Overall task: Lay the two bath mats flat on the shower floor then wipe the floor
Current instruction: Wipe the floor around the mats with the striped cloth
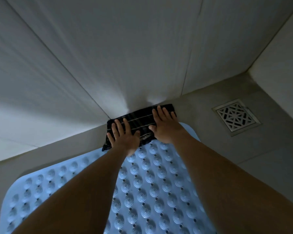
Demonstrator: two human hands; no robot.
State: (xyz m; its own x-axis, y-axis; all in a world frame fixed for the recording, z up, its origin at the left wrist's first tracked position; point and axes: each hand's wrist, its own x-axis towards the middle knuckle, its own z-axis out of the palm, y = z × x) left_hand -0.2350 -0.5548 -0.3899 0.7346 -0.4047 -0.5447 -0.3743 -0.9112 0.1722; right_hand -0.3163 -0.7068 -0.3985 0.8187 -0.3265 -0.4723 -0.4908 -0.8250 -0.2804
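A light blue bath mat (152, 186) with raised round bumps and small holes lies flat on the grey shower floor (210, 149), under both my forearms. Only one mat can be made out. Beyond its far edge, against the foot of the wall, lies a dark cloth (140, 119) with thin pale stripes. My left hand (123, 137) presses on the cloth's left part with straight, spread fingers. My right hand (166, 125) presses on its right part the same way, the heel of the hand over the mat's edge.
White tiled walls (108, 56) rise right behind the cloth and meet in a corner at the upper right. A square metal drain grate (236, 116) sits in the floor to the right of the mat.
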